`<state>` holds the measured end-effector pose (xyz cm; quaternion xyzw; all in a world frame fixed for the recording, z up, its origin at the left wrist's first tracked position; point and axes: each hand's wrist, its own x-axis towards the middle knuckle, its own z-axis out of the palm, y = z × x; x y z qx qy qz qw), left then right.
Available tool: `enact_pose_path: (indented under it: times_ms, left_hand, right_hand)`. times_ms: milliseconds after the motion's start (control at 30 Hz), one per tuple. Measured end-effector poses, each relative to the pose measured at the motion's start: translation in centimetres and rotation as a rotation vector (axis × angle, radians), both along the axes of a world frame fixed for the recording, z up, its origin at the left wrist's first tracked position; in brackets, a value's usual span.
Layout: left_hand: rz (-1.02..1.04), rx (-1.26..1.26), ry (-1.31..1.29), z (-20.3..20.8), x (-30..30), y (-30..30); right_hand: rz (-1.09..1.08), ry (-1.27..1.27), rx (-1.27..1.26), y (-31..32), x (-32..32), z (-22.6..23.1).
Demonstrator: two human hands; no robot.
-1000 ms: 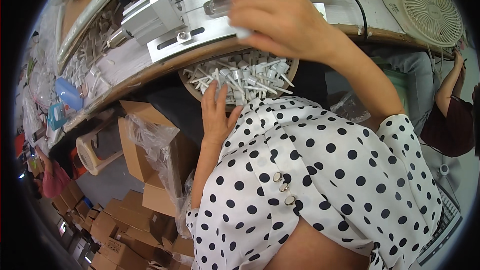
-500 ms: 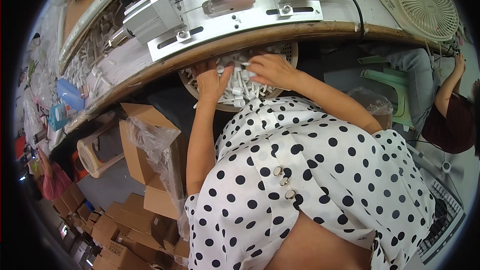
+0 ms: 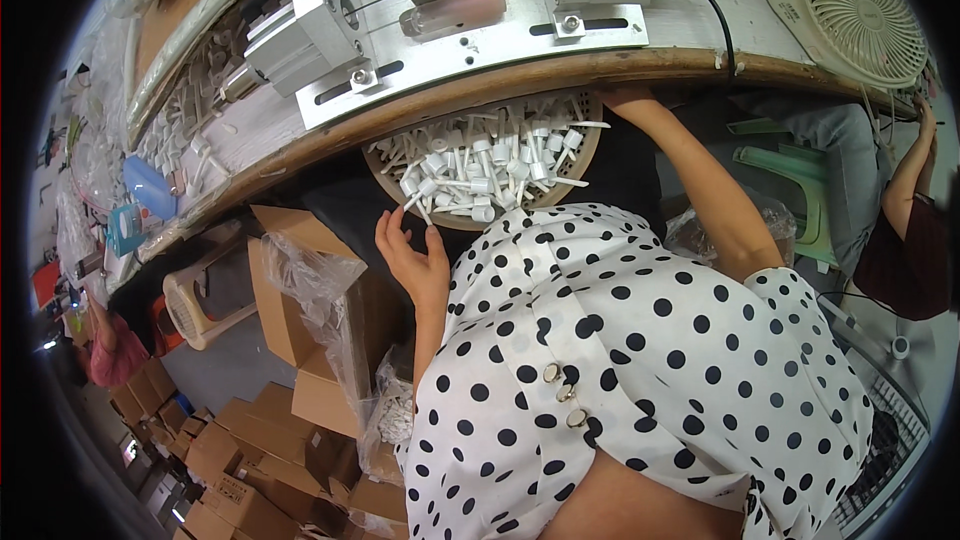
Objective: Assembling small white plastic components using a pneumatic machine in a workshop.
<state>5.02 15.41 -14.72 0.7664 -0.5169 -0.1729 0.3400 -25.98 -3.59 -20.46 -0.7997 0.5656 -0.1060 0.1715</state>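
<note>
The left hand [image 3: 415, 258] has its fingers parted and its thumb held away from them, gripping nothing that can be made out, while the right hand [image 3: 628, 96] is mostly hidden beneath the wooden table edge [image 3: 460, 90], so whether it is clasped on anything cannot be told. Between the two, a little above the middle of the frame, sits a round tan basket [image 3: 580, 106] heaped with white caps [image 3: 481, 186] on thin white sticks. From the left hand, at the basket's lower left rim, the heap lies up and to the right; from the right hand, at the basket's upper right, it lies down and to the left. The sticks point in many directions and share no single axis. One stick [image 3: 424, 212] near the left thumb slants down toward the hand, its tip just beside the fingers, though contact between them cannot be made out. Another stick [image 3: 592, 124], under the right wrist, pokes out almost level over the right rim. Of the two hands, the left is nearer the lower left of the heap and the right nearer its upper right. Above the basket, at the top centre of the frame, a clear pinkish tube [image 3: 455, 14] lies on a metal machine [image 3: 520, 48], well apart from both hands, its long axis running left to right and rising slightly rightward.
</note>
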Motion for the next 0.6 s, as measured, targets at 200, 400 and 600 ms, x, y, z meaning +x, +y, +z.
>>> enact_pose_path:
  times_ms: [200, 400, 600]
  left_hand:
    - [0.003, 0.025, 0.199, -0.4, -0.1, -0.2]
    - [0.067, -0.066, 0.223, -0.5, -0.3, 0.8]
    - [0.020, -0.101, 0.253, -0.7, -0.4, 0.5]
  right_hand:
    - [-0.431, -0.539, 0.394, 0.8, 2.2, 0.9]
    - [-0.880, -0.976, 0.918, 9.8, 4.6, 2.0]
    - [-0.547, -0.992, 1.227, 13.1, 6.3, 2.1]
